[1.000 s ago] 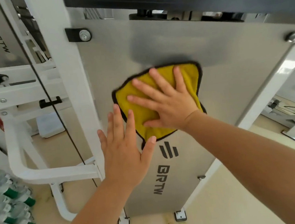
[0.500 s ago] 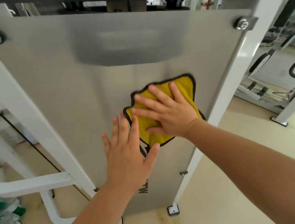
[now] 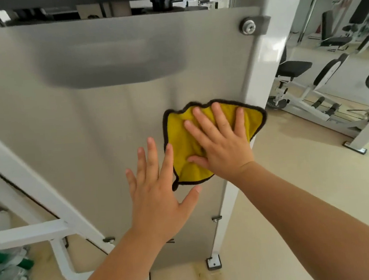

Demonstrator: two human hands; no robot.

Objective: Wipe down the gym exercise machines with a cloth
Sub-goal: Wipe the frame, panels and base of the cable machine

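Note:
A yellow cloth with a dark hem lies flat against the grey metal cover panel of a gym machine, near the panel's right edge. My right hand presses on the cloth with fingers spread and straight. My left hand rests flat on the panel just below and left of the cloth, fingers spread, holding nothing. The cloth's right corner reaches the white upright post.
White frame bars slant across the lower left. Packed water bottles with green caps sit at the bottom left. Other gym machines stand at the right on the beige floor. A bolt fixes the panel's top right corner.
My right hand has slid the cloth rightward across the panel toward the white post. My left hand has kept close beside it, and the view has shifted right.

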